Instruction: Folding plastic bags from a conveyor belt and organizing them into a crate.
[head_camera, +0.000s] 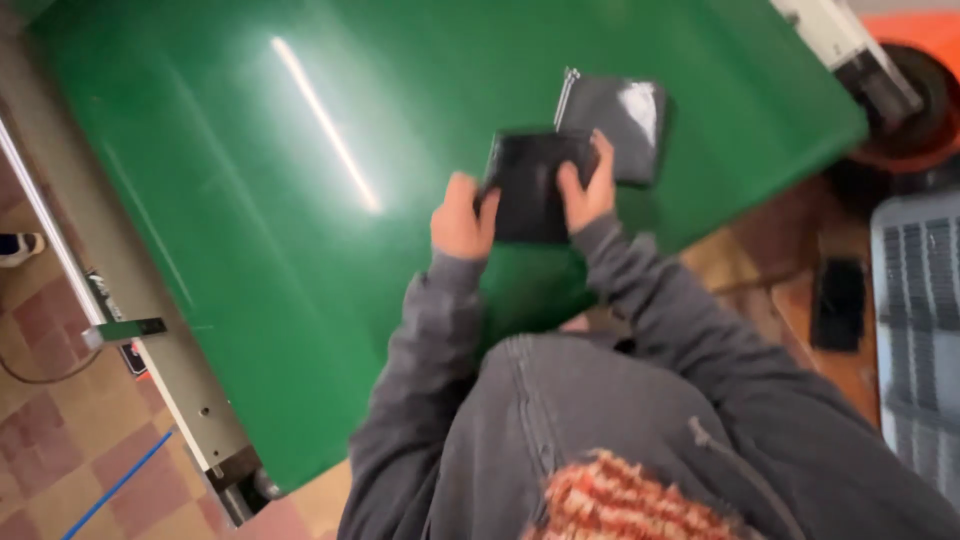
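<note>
Both hands, left (462, 218) and right (587, 190), closed on the black pouch (530, 185) above the green belt (250, 200); it looks light, soft, slick; grip the side edges; a second pouch (625, 115) lies just beyond

Glossy green conveyor belt (300, 200) with a metal side rail (150, 330); shiny black plastic-wrapped packet (530, 190); grey cloth sleeves (420, 340).

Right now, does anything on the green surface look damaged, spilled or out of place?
Nothing stands out. Both hands, left hand and right hand, hold a black pouch over the green surface. A second black pouch lies flat beside it.
</note>
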